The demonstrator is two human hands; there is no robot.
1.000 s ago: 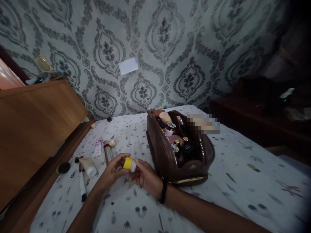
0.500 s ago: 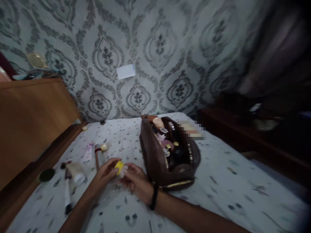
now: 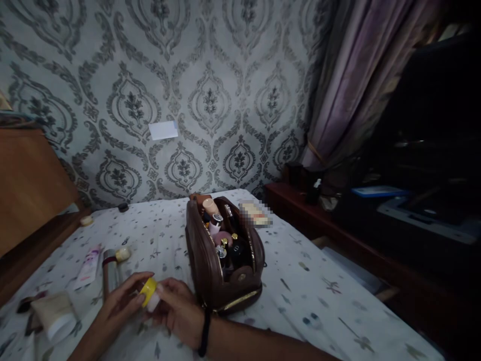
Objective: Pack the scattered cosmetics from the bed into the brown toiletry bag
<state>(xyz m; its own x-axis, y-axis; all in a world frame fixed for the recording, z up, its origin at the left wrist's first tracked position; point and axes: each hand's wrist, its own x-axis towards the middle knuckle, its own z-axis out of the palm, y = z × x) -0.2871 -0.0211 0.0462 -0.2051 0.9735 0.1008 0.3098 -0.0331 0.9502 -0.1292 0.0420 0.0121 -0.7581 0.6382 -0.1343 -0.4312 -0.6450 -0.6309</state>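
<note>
Between my hands is a small jar [image 3: 151, 296] with a yellow lid and a whitish body. The fingers of my left hand [image 3: 122, 299] are closed on the yellow lid. My right hand [image 3: 178, 306], with a black band at the wrist, grips the whitish part. Just right of my hands stands an open brown bag [image 3: 201, 260] holding bottles and other cosmetics. A silver and dark red tube [image 3: 110, 268] lies beyond my left hand, beside a small cream-lidded bottle [image 3: 123, 253].
A pink and white tube [image 3: 89, 265] and a beige tube [image 3: 56, 316] lie at the left. A black lid [image 3: 123, 207] sits near the wall. Wooden furniture [image 3: 30, 185] borders the left; a dark red ledge [image 3: 293, 210] is at the right.
The view has swung to the right, so the bag, hands and items appear further left and lower. Both hands still hold the jar.
</note>
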